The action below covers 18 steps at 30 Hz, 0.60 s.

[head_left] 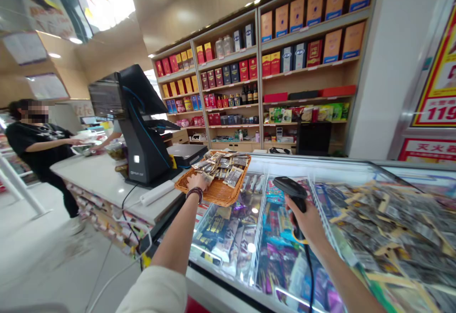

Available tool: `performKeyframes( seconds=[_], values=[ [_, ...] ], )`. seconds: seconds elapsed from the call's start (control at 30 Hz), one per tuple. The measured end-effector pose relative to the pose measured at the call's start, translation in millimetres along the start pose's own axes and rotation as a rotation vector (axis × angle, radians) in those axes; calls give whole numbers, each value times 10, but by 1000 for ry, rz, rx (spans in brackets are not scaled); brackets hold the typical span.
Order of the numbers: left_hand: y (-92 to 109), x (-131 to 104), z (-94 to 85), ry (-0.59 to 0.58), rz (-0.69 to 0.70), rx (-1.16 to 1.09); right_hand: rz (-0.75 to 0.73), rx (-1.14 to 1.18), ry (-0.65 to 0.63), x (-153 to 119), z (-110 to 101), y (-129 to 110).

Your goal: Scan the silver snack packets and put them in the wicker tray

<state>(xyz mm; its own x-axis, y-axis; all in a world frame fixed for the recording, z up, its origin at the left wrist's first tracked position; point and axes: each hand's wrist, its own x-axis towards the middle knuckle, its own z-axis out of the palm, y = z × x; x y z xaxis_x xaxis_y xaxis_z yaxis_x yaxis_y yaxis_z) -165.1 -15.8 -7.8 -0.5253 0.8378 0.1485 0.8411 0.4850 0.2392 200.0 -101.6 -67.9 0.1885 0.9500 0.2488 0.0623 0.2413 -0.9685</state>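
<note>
A shallow orange-brown wicker basket point(223, 193) rests at the glass top of a freezer, with several small wrapped packets point(233, 176) piled toward its far side. My left hand point(198, 181), a beaded bracelet at its wrist, reaches into the basket's left part, at the edge of the packets. Its fingers are partly hidden, and whether they grip a packet is unclear. To the right, my right hand point(305, 215) is closed round the handle of a black barcode scanner point(290, 187). The scanner is held above the freezer, its head pointing left, and a cable hangs down from it.
A black checkout terminal point(140, 137) stands on the white counter point(107, 187) at left, near a white bar-shaped object point(157, 193). Many packets point(395, 227) lie at right. Shelves point(228, 56) of boxes line the back. A person in black point(42, 142) stands far left.
</note>
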Motion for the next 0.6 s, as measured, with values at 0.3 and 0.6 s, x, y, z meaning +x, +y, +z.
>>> performKeyframes(
  seconds=[0.3, 0.6],
  values=[
    [485, -521, 1, 166, 311, -170, -40, -9, -1, -16, 38, 37],
    [1214, -1078, 634, 133, 320, -1246, 11, 42, -46, 15, -90, 6]
  ],
)
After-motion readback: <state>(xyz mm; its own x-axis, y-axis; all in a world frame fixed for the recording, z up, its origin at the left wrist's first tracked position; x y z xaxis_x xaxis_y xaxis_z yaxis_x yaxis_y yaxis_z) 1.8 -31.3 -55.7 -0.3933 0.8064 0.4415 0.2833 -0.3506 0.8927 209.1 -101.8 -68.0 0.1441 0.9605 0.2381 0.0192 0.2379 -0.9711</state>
